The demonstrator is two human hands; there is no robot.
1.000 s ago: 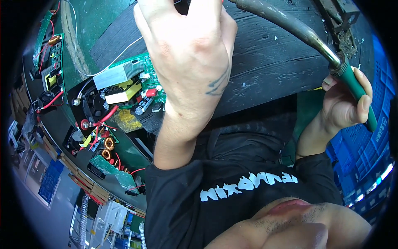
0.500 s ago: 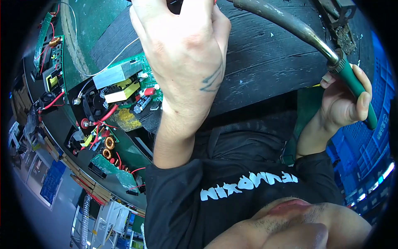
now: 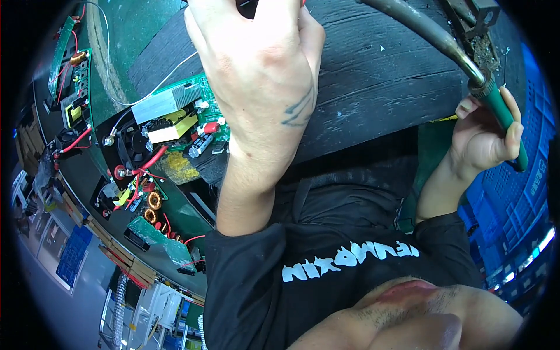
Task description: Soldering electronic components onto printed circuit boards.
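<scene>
My right hand (image 3: 487, 137) grips the green handle of a soldering iron (image 3: 499, 111) between thumb and fingers. The iron's long metal shaft slants up and left over the dark board, and its tip lies past the upper edge. At the top centre my left hand (image 3: 262, 70) reaches forward, back of the hand up, with its fingers bent and cut off by the picture's edge. Bits of red and black show beside and between those fingers, but what they hold is hidden. Left of my left wrist sits a green circuit board (image 3: 201, 93) with a finned heatsink (image 3: 160, 105).
A dark wooden board (image 3: 373, 93) lies under my hands. Circuit assemblies with copper coils (image 3: 154, 201) and red wires fill the left side. A rusty metal stand (image 3: 481, 44) is at the upper right, with blue plastic crates (image 3: 528, 181) at the right rim.
The soldering iron has shifted a little to the right and its shaft slopes more steeply; its handle end has risen slightly. My left hand stays nearly in place.
</scene>
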